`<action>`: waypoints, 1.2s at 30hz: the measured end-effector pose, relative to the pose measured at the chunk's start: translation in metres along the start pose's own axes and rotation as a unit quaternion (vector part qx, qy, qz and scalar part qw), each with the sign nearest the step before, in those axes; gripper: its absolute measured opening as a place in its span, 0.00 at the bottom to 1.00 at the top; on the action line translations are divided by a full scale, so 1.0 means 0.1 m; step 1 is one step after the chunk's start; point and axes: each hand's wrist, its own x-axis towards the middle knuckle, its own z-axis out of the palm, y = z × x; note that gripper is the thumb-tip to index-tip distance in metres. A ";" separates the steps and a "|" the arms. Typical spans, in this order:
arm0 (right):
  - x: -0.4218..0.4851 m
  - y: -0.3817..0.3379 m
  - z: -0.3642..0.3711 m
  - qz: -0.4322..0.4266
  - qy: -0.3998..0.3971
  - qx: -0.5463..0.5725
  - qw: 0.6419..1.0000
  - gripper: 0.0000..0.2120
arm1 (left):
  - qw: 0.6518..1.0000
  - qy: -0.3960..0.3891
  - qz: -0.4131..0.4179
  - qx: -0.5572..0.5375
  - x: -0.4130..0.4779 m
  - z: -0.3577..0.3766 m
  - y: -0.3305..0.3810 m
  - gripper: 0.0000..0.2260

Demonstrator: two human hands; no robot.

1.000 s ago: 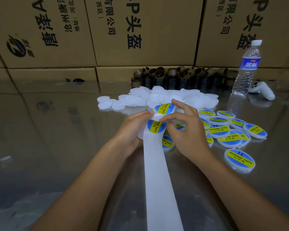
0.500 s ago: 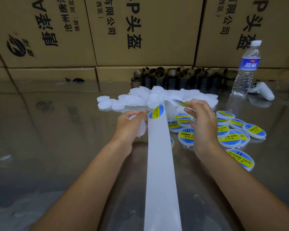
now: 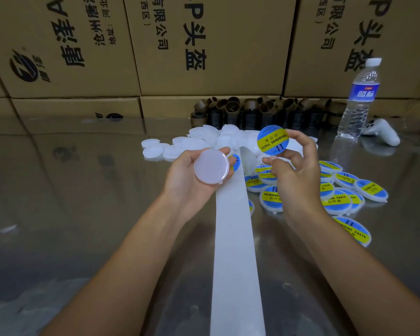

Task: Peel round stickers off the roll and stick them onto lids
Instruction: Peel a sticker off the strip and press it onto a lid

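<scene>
Sticker [image 3: 272, 140] and plain lid [image 3: 211, 166] were both held up above the bench [image 3: 70, 190], one in each hand.

Largest in view were the stacked cardboard boxes [image 3: 216, 44] along the back, printed in black with Chinese characters, among them "有限公司" and "P头盔", plus a large "A" and a round logo at the left. The shiny bench reflected them. A long white backing strip [image 3: 235, 251] ran down the middle of the bench between the forearms toward the camera, with another sticker [image 3: 235, 162] at its far end, partly hidden by the plain lid.

At the back right stood a clear water bottle [image 3: 359, 98] with a blue label whose white writing was too small to read, and just beside it lay a white controller [image 3: 383, 134]. Brown cardboard cores [image 3: 264, 110] lined the foot of the boxes. In front of them lay a heap of bare white lids [image 3: 204, 139]; to the right lay labelled lids [image 3: 344, 197], overlapping.

The left hand [image 3: 187, 183], palm up, gripped the plain lid with its fingers curled round the rim. The right hand [image 3: 298, 173] pinched the sticker by its edge between thumb and fingertips, near the plain lid but apart from it. It was blue with a yellow band reading "SOLDERING PASTE" and a mark like "II".
</scene>
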 end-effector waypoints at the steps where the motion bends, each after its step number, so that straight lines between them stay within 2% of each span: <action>1: 0.00 -0.01 0.00 -0.003 -0.001 -0.002 1.000 0.23 | 1.000 -0.012 -0.012 -0.005 -0.01 0.00 0.00 0.11; 6: -0.01 -0.04 0.02 -0.018 -0.018 -0.011 1.000 0.22 | 0.998 -0.030 -0.048 0.010 -0.02 0.01 -0.01 0.16; 18: -0.08 -0.07 0.07 -0.079 -0.113 -0.053 0.989 0.23 | 0.991 -0.031 -0.046 0.122 0.03 -0.01 -0.08 0.15; 27: -0.18 -0.03 0.14 -0.103 -0.188 -0.093 0.972 0.23 | 0.970 -0.068 -0.050 0.226 0.02 0.00 -0.14 0.17; 36: -0.24 -0.02 0.13 -0.143 -0.223 -0.159 0.951 0.24 | 0.962 -0.066 -0.088 0.250 0.01 0.01 -0.13 0.22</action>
